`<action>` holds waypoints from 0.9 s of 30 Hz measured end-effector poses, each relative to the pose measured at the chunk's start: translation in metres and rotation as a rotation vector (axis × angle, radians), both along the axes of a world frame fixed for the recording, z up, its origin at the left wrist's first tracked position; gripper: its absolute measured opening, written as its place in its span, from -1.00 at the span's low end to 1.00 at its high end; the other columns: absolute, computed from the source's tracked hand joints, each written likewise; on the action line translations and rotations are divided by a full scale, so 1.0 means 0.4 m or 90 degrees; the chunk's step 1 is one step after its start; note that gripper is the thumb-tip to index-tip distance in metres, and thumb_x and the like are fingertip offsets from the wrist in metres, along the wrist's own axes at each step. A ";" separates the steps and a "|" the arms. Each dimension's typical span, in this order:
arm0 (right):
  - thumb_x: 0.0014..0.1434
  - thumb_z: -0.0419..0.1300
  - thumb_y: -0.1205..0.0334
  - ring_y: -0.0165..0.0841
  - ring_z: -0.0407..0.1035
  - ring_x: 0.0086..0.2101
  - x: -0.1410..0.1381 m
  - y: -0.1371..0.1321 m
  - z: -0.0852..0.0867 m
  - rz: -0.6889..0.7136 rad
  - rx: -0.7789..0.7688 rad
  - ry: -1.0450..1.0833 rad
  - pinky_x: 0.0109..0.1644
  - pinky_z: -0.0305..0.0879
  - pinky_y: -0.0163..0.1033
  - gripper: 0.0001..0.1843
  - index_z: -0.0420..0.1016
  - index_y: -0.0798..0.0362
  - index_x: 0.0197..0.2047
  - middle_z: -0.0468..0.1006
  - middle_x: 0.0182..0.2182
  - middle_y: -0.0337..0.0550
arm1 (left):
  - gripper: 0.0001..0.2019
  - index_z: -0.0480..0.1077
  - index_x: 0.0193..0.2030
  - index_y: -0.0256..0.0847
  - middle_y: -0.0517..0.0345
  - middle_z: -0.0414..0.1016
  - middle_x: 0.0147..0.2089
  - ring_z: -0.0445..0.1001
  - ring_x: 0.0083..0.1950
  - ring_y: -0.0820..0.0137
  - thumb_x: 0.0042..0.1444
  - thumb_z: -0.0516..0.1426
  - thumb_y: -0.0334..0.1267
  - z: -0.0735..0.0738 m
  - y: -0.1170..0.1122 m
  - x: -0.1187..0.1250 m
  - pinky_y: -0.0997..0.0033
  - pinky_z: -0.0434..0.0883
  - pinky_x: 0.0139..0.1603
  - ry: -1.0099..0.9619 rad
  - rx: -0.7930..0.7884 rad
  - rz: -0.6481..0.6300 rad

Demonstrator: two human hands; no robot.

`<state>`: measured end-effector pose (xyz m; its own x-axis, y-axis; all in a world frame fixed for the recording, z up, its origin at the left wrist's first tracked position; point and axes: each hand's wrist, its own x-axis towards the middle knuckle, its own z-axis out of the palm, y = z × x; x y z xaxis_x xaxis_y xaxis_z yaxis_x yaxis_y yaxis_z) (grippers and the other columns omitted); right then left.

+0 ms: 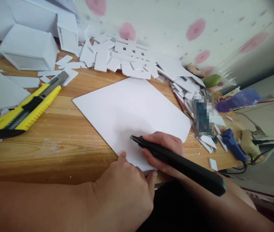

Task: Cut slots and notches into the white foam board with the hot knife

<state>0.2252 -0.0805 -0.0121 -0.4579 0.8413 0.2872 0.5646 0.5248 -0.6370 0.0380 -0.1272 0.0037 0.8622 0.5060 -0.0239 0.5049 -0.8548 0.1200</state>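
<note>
A white foam board (127, 106) lies flat on the wooden table, its corners rounded. My right hand (166, 145) is closed around a black utility knife (185, 164), the short blade pointing left just over the board; I cannot tell whether the tip touches it. Faint lines show on the board's surface near the blade. My left hand (127, 190) grips the board's near edge, the index fingertip pressed on top and the thumb at the edge. Its other fingers are hidden. A larger yellow box cutter (28, 106) lies on the table to the left, blade extended.
White box-shaped models (30, 48) stand at the back left. Cut white scraps (103, 54) pile along the wall. On the right are a blurred-out item (203, 116), a blue glue gun (233, 145), a power strip (249, 143) with cables, and a purple translucent object (239, 100).
</note>
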 end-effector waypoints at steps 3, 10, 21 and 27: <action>0.19 0.31 0.31 -0.35 0.48 -0.46 -0.011 0.003 0.013 0.045 0.053 0.036 -0.42 0.44 -0.26 -0.72 0.46 -0.09 -0.03 0.57 -0.39 -0.25 | -0.58 0.48 0.24 -0.17 -0.04 0.61 -0.47 0.57 -0.52 0.14 0.24 0.18 -0.28 -0.002 -0.003 -0.002 -0.16 0.56 -0.19 -0.014 0.010 0.015; 0.20 0.31 0.32 -0.40 0.48 -0.45 -0.005 -0.002 0.011 0.047 0.066 0.049 -0.39 0.44 -0.31 -0.75 0.46 -0.04 -0.04 0.57 -0.40 -0.26 | -0.64 0.53 0.14 -0.23 -0.08 0.62 -0.46 0.57 -0.51 0.13 0.22 0.16 -0.35 0.007 -0.001 0.004 -0.17 0.58 -0.20 0.018 -0.027 0.002; 0.21 0.31 0.29 -0.36 0.51 -0.44 0.015 -0.013 0.011 0.062 0.056 0.036 -0.43 0.41 -0.29 -0.70 0.42 -0.10 0.00 0.58 -0.39 -0.25 | -0.60 0.47 0.22 -0.22 -0.02 0.61 -0.44 0.59 -0.49 0.17 0.25 0.13 -0.35 0.014 -0.002 0.003 -0.05 0.58 -0.18 0.051 -0.055 0.003; 0.21 0.30 0.28 -0.38 0.47 -0.47 0.026 -0.018 0.014 0.074 0.051 0.027 -0.41 0.45 -0.30 -0.68 0.41 -0.11 0.02 0.56 -0.40 -0.27 | -0.58 0.46 0.22 -0.21 0.02 0.60 -0.48 0.57 -0.54 0.16 0.23 0.13 -0.38 0.018 0.006 0.007 -0.15 0.57 -0.22 0.054 -0.049 -0.016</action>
<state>0.2356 -0.0877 -0.0065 -0.5365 0.7573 0.3723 0.4705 0.6347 -0.6130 0.0408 -0.1246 0.0108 0.8676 0.4784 -0.1356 0.4949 -0.8571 0.1430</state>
